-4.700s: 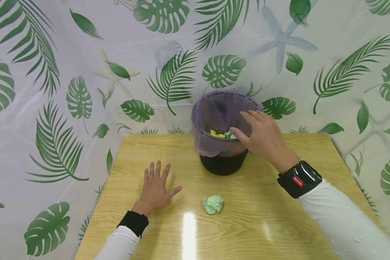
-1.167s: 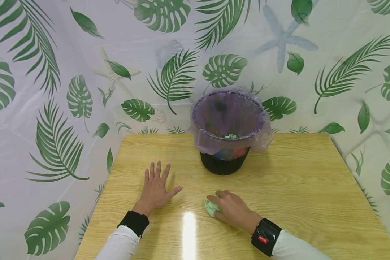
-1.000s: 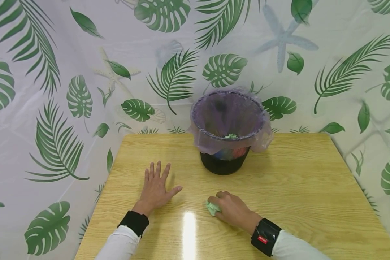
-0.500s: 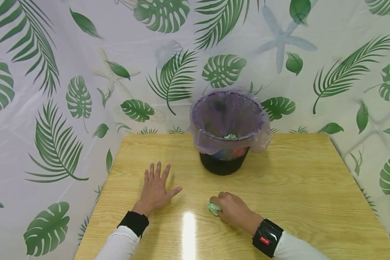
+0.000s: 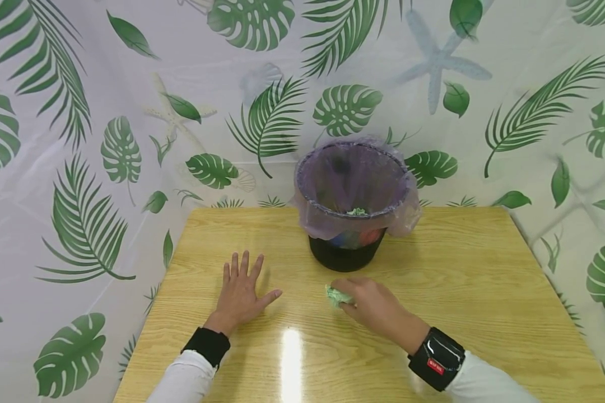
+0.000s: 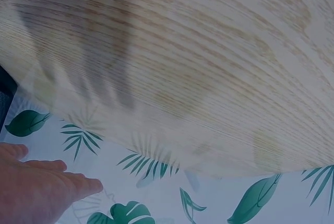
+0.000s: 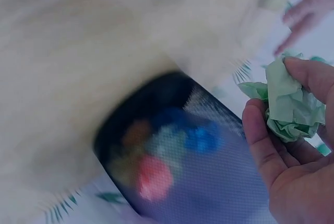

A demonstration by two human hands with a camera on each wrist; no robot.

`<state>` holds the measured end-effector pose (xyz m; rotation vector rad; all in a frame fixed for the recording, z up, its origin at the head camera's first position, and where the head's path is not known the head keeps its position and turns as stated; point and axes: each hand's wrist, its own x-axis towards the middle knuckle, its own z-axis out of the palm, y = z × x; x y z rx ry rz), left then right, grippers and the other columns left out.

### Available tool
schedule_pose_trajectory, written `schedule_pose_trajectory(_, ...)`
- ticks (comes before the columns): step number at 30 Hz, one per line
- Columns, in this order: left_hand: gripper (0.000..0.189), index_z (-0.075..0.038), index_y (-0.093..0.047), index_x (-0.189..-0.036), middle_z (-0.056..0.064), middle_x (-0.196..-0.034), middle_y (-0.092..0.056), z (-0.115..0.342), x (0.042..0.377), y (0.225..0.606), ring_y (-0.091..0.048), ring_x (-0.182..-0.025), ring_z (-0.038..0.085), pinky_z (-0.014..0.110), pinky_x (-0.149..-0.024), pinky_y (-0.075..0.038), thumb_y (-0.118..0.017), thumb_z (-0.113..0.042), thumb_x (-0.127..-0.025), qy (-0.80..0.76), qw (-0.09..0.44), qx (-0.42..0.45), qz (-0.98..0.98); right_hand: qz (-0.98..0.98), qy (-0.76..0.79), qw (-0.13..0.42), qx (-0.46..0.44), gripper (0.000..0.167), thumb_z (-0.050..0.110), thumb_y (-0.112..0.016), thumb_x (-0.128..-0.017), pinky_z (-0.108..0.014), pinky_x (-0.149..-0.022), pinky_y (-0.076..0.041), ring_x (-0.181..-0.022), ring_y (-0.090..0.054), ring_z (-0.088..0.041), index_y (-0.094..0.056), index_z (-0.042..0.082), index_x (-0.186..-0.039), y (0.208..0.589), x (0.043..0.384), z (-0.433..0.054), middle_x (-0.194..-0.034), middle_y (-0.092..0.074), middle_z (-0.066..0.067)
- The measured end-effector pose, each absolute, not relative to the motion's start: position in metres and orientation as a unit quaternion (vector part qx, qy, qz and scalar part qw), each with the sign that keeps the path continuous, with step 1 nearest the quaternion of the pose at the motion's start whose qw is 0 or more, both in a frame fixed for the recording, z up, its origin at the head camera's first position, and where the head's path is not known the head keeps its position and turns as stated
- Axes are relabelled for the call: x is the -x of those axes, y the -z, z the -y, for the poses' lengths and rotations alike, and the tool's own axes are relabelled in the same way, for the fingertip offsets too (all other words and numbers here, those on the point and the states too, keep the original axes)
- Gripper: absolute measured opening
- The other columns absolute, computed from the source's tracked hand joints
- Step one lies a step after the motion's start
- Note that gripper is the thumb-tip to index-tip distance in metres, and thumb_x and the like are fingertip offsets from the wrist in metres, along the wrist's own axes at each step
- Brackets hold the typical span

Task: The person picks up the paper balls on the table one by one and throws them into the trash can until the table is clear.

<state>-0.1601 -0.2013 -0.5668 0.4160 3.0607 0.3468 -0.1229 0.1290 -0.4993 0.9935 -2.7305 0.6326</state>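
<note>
In the head view my right hand (image 5: 375, 308) grips a crumpled ball of light green paper (image 5: 339, 295), just in front of the bin. The right wrist view shows the green paper (image 7: 292, 98) pinched between the thumb and curled fingers. On the left my left hand (image 5: 239, 294) has its fingers spread, palm down over the table, holding nothing. A black mesh trash bin (image 5: 345, 254) lined with a thin purple bag (image 5: 327, 221) stands at the back of the table. Inside it lies green crumpled paper (image 5: 357, 211), and red (image 7: 155, 178) and blue (image 7: 203, 136) wads show through the mesh.
The light wooden table (image 5: 459, 268) reaches back to a wall covering (image 5: 282, 33) printed with green leaves and starfish. Its left and right edges run beside the same hanging sheet. A bright light reflection lies on the front of the tabletop.
My right hand first moved from beside the bin's rim down to the green paper ball and gripped it. Now it has shifted forward with the ball, nearer the bin. The left hand stayed put.
</note>
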Motion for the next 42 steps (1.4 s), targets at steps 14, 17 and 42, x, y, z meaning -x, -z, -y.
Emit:
schedule_pose_trajectory(14,0.101,-0.02,-0.015,-0.167,0.024,-0.169,-0.012,0.202,0.161,0.568,-0.002,-0.155,0.048,0.063,-0.123,-0.003,-0.044,-0.081,-0.092,-0.111,0.012,-0.132,-0.985,0.845,-0.248,0.264,-0.392,0.048,0.002,-0.094,-0.067,-0.036,-0.063,-0.058,-0.081,-0.069,-0.023,-0.074,0.004,-0.111,0.431,0.145,-0.135,-0.092,-0.07,-0.008)
schedule_pose_trajectory(17,0.101,-0.02,-0.014,-0.167,0.024,-0.169,-0.011,0.202,0.161,0.568,-0.002,-0.155,0.047,0.063,-0.123,-0.002,-0.044,-0.082,-0.092,-0.111,0.014,-0.131,-0.985,0.837,-0.249,0.29,-0.392,0.048,0.001,-0.094,-0.067,-0.038,-0.065,-0.058,-0.084,-0.07,-0.026,-0.074,0.004,-0.111,0.417,0.15,-0.138,-0.094,-0.071,-0.01)
schedule_pose_trajectory(42,0.101,-0.02,-0.015,-0.167,0.024,-0.169,-0.009,0.204,0.161,0.57,-0.003,-0.155,0.047,0.063,-0.123,-0.003,-0.042,-0.082,-0.092,-0.115,0.007,-0.134,-0.984,0.887,-0.263,0.264,-0.273,0.043,0.003,-0.084,-0.083,-0.046,-0.069,-0.054,-0.089,-0.07,-0.034,-0.068,0.001,-0.124,0.363,0.226,-0.155,-0.104,-0.073,-0.02)
